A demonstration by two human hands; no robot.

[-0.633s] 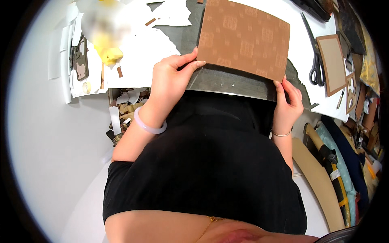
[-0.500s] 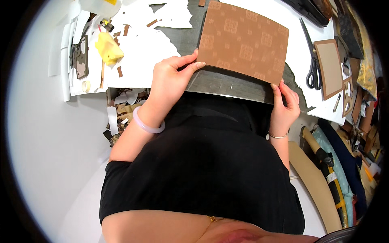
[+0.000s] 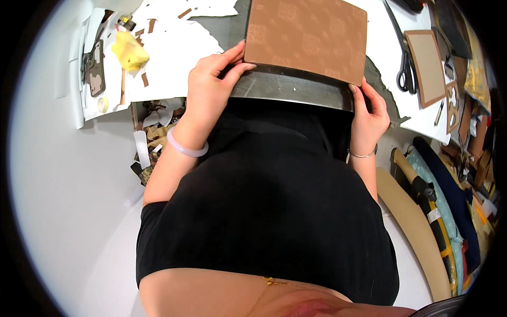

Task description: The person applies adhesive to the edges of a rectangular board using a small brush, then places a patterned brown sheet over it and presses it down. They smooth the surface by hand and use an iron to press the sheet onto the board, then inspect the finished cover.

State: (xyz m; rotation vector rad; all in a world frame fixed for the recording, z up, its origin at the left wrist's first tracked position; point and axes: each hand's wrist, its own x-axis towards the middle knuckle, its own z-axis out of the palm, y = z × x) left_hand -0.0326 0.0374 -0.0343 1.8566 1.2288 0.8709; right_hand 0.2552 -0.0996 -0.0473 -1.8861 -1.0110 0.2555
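A brown patterned rectangular panel (image 3: 306, 39), leather-like, is held by its near corners above the dark work surface (image 3: 296, 89). My left hand (image 3: 214, 74) pinches the near left corner between thumb and fingers; a pale lilac bangle circles that wrist. At the near right corner, my right hand (image 3: 369, 113) grips the edge with thumb and fingertips, a thin metal bracelet on its wrist. The panel's far edge runs out of view at the top, and its underside is hidden.
Black-handled scissors (image 3: 406, 68) lie to the right beside a beige panel with a brown border (image 3: 425, 68). To the left are a yellow lump (image 3: 129, 52), a phone (image 3: 96, 68), a tape roll (image 3: 103, 104) and brown scraps on white paper (image 3: 174, 63). Material rolls (image 3: 438, 206) stand at lower right.
The panel and both hands sit higher in the picture, shifted a little left, as the whole table view has also moved. The panel's pattern looks fainter now. Both hands keep their hold.
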